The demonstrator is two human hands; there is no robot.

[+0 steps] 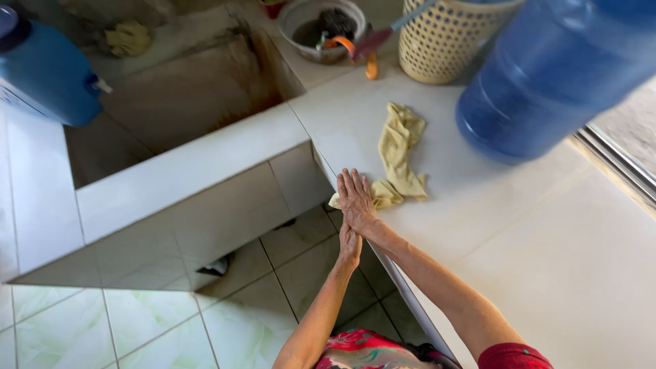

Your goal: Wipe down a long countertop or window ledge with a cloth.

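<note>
White tiled counter [547, 273], yellow cloth [400, 154], right hand [355, 198]

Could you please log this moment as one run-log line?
right hand: flat on counter edge | left hand: cupped below | yellow cloth: beside fingers

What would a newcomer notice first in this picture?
The big blue water bottle fills the top right of the white tiled counter. A crumpled yellow cloth lies mid-counter. The right hand rests flat at the counter's edge, touching the cloth; the left hand is just beneath.
</note>
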